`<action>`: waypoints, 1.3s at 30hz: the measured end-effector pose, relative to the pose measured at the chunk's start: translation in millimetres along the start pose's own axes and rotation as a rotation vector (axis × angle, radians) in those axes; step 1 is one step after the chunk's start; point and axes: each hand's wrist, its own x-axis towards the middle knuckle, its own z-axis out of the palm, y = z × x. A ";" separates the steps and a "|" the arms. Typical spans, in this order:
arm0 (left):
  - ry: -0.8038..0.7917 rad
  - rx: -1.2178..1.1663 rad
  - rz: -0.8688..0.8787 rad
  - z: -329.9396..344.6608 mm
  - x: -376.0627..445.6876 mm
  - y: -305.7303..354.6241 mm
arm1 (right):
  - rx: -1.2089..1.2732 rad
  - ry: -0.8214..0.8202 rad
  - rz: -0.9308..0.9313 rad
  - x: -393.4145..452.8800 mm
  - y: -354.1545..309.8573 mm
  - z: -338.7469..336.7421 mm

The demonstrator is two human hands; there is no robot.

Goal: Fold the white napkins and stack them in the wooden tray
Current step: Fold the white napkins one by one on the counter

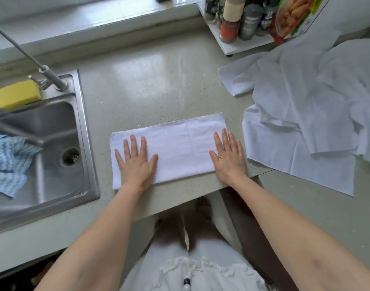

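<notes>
Lying flat near the front edge of the speckled counter (150, 85), a folded white napkin (180, 148), long side running left to right; pressed at its left end by the left hand (135, 162), fingers straight and spread, palm down, gripping nothing; pressed at its right end by the right hand (229, 156), likewise flat with straight fingers, its outer edge reaching just past the cloth's right border onto the counter; between the two hands, a bare stretch of napkin with faint crease lines. Just to the right, a loose heap of unfolded white napkins (306, 114), rumpled and overlapping, one corner hanging near the counter's front edge. Farther right and at the back, a white rack of spice bottles (240, 24) beside a colourful package (295, 15). To the left, a steel sink (81, 127) set into the counter; inside it a blue-and-white patterned cloth (7, 162); on its far rim a yellow sponge (18, 93) next to the tap base (54, 78). Along the far side, a pale window ledge (96, 19).
</notes>
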 end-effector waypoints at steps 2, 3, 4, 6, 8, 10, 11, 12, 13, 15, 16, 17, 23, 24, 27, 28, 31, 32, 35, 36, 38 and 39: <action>-0.024 0.043 0.180 -14.9 13.6 1.4 | 0.069 0.020 0.033 3.4 -5.1 -11.0; -0.060 0.083 0.302 -22.7 20.2 5.8 | 0.124 0.069 0.081 5.6 -7.9 -18.0; -0.119 0.116 0.402 -29.1 25.7 11.0 | 0.166 0.132 0.148 8.1 -10.2 -24.6; -0.260 0.135 0.460 -37.2 31.3 20.5 | 0.187 0.181 0.295 14.1 -13.2 -36.1; -0.344 0.140 0.403 -40.5 32.2 28.4 | 0.215 0.108 0.379 20.1 -13.9 -44.1; -0.369 0.182 0.351 -41.8 31.4 36.9 | 0.336 0.041 0.422 26.4 -14.4 -48.3; -0.376 0.199 0.333 -42.9 30.8 41.0 | 0.408 0.016 0.427 28.8 -14.5 -49.4; -0.381 0.210 0.318 -43.9 30.5 44.3 | 0.475 -0.007 0.406 30.2 -14.3 -50.2; -0.384 0.216 0.308 -44.8 29.9 46.7 | 0.543 -0.024 0.370 31.7 -13.5 -50.3; -0.380 0.217 0.290 -45.7 29.6 49.4 | 0.715 -0.019 0.314 34.6 -8.9 -51.5; -0.376 0.210 0.278 -45.5 29.5 51.2 | 0.799 -0.001 0.304 35.4 -4.6 -54.1; -0.371 0.198 0.268 -44.9 29.3 54.5 | 0.863 0.022 0.290 36.1 0.9 -57.6; -0.356 0.082 0.265 -28.7 31.8 100.9 | 0.929 0.202 0.230 40.0 49.6 -80.8; -0.359 0.069 0.260 -26.9 34.1 105.9 | 0.911 0.231 0.212 40.1 53.5 -84.6; -0.371 0.067 0.253 -26.4 38.1 110.3 | 0.852 0.317 0.135 38.4 48.3 -94.0; -0.380 0.063 0.264 -28.0 37.8 109.2 | 0.835 0.340 0.111 36.9 42.5 -97.1; -0.403 -0.078 0.337 -38.6 38.1 96.6 | 0.788 0.367 0.063 32.7 23.9 -105.8; -0.375 -0.153 0.358 -45.2 38.5 88.3 | 0.770 0.365 0.052 31.6 17.3 -108.3; -0.168 -0.239 0.360 -60.7 35.7 48.5 | 0.727 0.365 0.009 26.9 -10.6 -113.5; -0.118 -0.216 0.332 -61.3 30.8 32.5 | 0.706 0.363 -0.007 23.6 -22.9 -114.0; -0.109 -0.145 0.282 -54.6 15.3 0.5 | 0.670 0.331 -0.049 15.7 -50.3 -110.1; -0.136 -0.127 0.268 -47.4 6.5 -14.0 | 0.656 0.292 -0.073 11.7 -64.9 -105.5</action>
